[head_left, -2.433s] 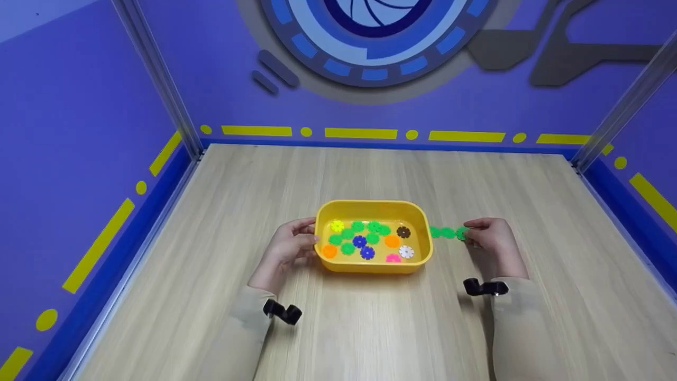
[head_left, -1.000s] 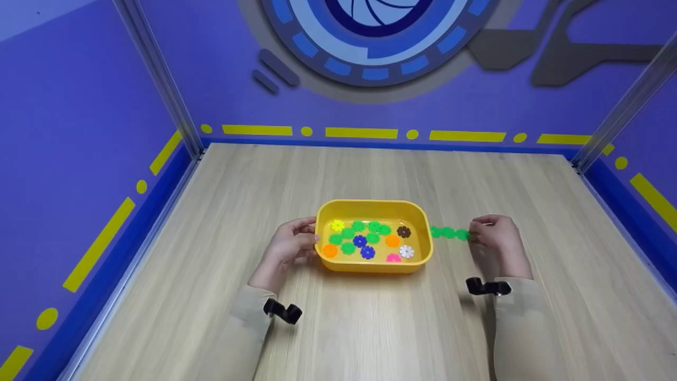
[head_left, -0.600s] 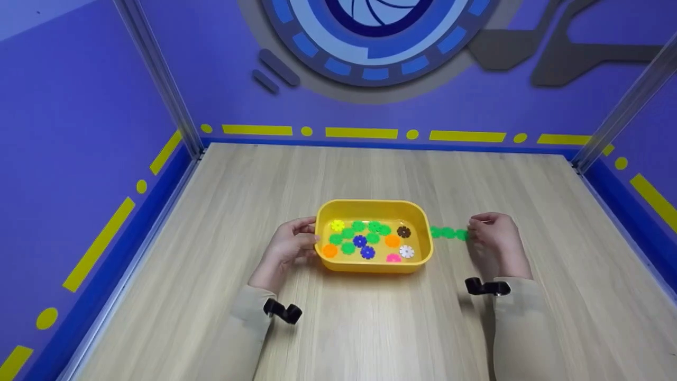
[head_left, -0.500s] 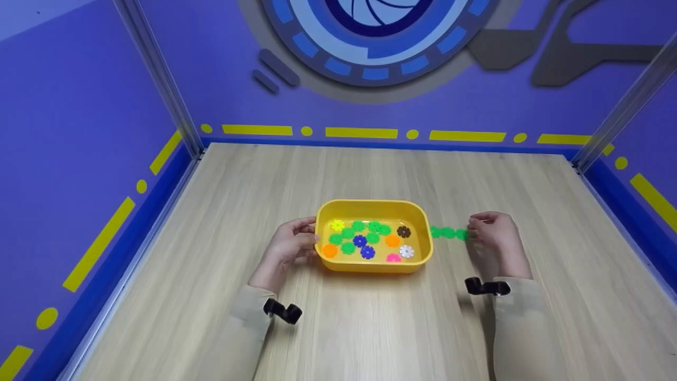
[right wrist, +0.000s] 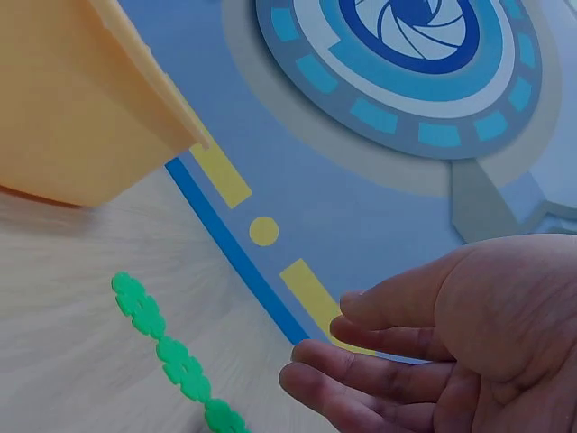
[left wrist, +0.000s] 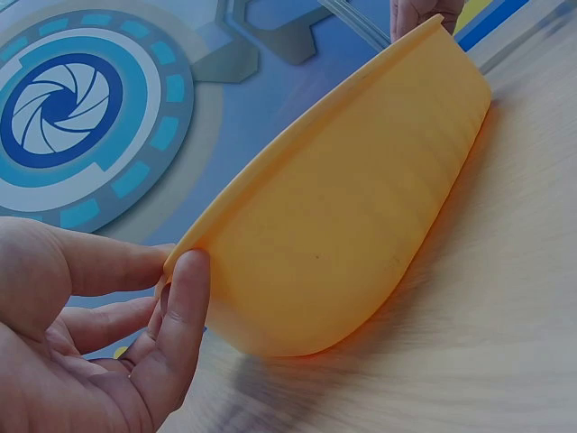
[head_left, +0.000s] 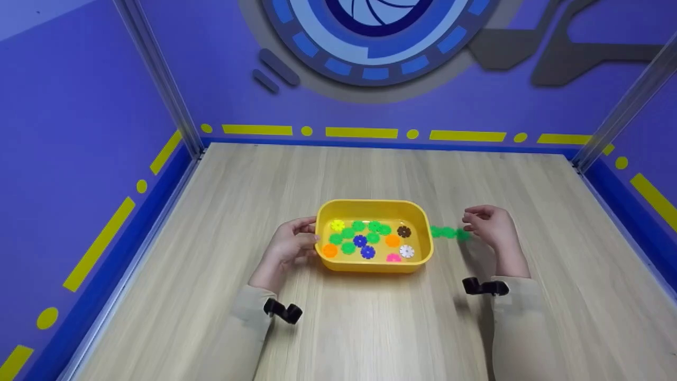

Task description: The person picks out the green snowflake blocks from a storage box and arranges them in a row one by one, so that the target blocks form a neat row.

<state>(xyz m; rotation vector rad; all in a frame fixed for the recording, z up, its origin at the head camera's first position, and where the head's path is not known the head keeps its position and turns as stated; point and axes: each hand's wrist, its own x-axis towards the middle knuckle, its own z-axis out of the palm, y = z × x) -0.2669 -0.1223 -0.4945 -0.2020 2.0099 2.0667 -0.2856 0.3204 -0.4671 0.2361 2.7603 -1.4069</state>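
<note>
A yellow plastic box stands mid-table, holding several notched snowflake-shaped plastic discs in green, blue, orange, yellow, brown, white and pink. My left hand pinches the box's left rim between thumb and fingers, plain in the left wrist view, where the wall faces the camera. Right of the box lies a row of linked green discs; the right wrist view shows this chain flat on the wood. Just above the chain's right end hovers my right hand, fingers loosely bent and holding nothing.
The pale wooden table is bounded by a blue-purple back wall and side walls with metal corner posts. Black wrist mounts sit on both sleeves.
My right hand, earlier with its fingertips at the last green disc, has lifted off and its fingers have spread. The chain shifted slightly right earlier. Left hand and box stay put.
</note>
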